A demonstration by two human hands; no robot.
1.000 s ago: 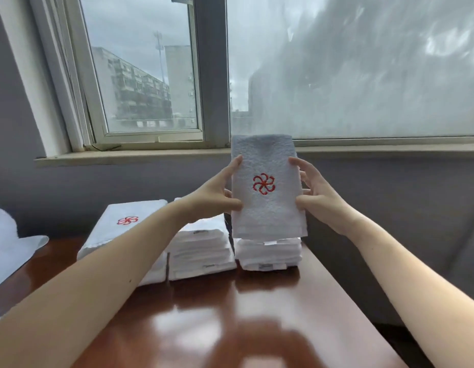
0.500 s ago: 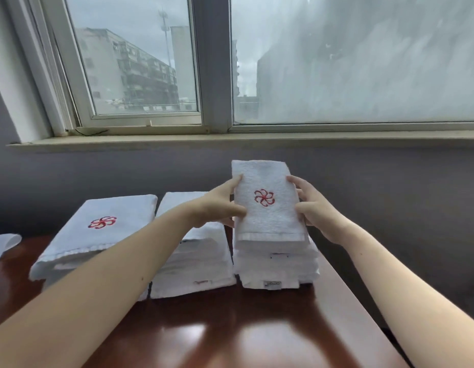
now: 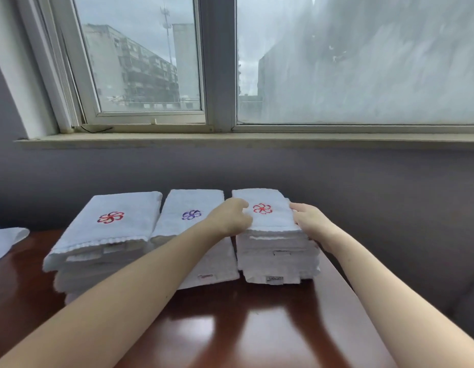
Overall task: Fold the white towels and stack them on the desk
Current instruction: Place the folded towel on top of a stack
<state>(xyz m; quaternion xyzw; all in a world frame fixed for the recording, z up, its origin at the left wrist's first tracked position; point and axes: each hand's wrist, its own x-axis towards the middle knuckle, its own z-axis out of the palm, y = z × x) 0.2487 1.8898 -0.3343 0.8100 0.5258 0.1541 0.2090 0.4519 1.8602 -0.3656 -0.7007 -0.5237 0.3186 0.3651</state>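
The top towel (image 3: 269, 223), folded small with a red flower emblem (image 3: 262, 208) facing up, lies flat on the right stack (image 3: 278, 261) of white towels at the far right of the desk (image 3: 243, 328). Its edges sit roughly in line with the folded layers under it.

The left hand (image 3: 230, 217) is at the towel's left edge. Its fingers are curled in against that edge and the thumb lies on top of the cloth near the emblem, so it grips the towel there. The right hand (image 3: 310, 223) is at the right edge, with its fingers fairly straight and close together. The fingertips touch the top of the towel and the rest of the hand lies along the side of the stack. Whether its thumb is tucked under the cloth cannot be told.

Just to the left, touching or nearly so, stands the middle stack (image 3: 188, 203), which has a purple emblem; the left forearm crosses its near part. Further left is the left stack (image 3: 108, 235), wider and bearing another red emblem. A loose white cloth (image 3: 7, 240) lies at the far left edge of the desk.

The desk is dark, glossy wood. Behind it is a grey wall (image 3: 363, 195), and above that a window sill (image 3: 230, 140) and a window (image 3: 363, 62).
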